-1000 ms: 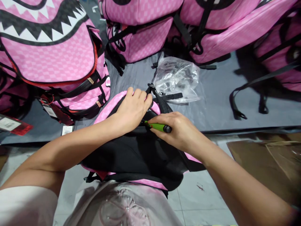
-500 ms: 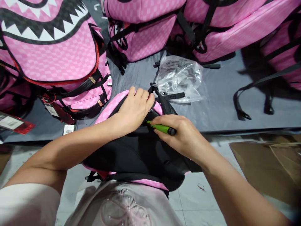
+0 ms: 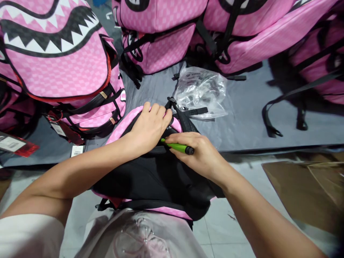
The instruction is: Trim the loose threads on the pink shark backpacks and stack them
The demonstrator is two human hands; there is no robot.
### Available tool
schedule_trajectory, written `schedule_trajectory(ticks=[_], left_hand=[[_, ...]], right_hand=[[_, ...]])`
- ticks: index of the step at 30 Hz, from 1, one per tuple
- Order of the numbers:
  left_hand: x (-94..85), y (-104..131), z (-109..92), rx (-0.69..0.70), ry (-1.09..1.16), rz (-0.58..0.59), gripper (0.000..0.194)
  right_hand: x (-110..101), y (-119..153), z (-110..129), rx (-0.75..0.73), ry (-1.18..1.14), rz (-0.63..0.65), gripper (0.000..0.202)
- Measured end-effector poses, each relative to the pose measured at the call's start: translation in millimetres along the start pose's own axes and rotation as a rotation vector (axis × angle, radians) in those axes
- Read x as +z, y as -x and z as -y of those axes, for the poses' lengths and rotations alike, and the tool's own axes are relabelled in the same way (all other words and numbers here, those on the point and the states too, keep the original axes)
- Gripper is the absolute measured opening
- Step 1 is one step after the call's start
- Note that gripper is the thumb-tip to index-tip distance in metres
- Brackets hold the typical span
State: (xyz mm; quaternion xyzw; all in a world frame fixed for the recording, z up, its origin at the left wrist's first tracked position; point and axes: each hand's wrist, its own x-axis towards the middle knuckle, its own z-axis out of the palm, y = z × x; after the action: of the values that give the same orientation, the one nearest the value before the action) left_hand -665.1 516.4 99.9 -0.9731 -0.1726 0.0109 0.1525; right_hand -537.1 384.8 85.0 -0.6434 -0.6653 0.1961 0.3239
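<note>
A black and pink backpack [image 3: 150, 179] lies with its black side up, between my body and the table edge. My left hand [image 3: 149, 123] is closed over its far edge, fingers curled on the fabric near the straps. In my right hand [image 3: 197, 152] is a slim green-handled tool [image 3: 178, 147] with a black end, held between thumb and fingers. The tool points left, into the black fabric just below my left hand. Its tip is hidden there, so I cannot tell its exact kind.
A pink backpack with a jagged-teeth print [image 3: 64, 71] stands on the grey-covered table [image 3: 242, 125] at left. More pink backpacks [image 3: 172, 46] line the back. A clear plastic bag [image 3: 200, 91] lies beyond my hands. Brown cardboard [image 3: 301, 193] is on the floor at right.
The tool has gone slightly further in under my left hand; the thin tip visible before is now hidden. The whole view has shifted a little. Both hands keep their hold.
</note>
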Motion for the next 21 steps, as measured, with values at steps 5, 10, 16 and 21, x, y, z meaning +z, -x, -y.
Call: schedule_trajectory(ticks=[5,10,16,21], left_hand=[[0.6,-0.3,-0.7,0.003,-0.016,-0.001,0.059],[1.0,0.8,-0.4,0.018,-0.036,-0.031,0.058],[-3.6,1.8,-0.6,0.009,-0.020,-0.006,0.058],[-4.0,2.3,-0.9,0.009,-0.019,-0.001,0.058]], right_hand=[[-0.8,0.5,4.4,0.049,0.112,0.008,0.022],[-2.2,-0.5,9.4,0.079,0.172,0.026,0.022],[-2.9,-0.6,10.3,0.099,0.173,0.025,0.020],[-1.8,-0.7,10.2,0.073,0.137,0.011,0.020]])
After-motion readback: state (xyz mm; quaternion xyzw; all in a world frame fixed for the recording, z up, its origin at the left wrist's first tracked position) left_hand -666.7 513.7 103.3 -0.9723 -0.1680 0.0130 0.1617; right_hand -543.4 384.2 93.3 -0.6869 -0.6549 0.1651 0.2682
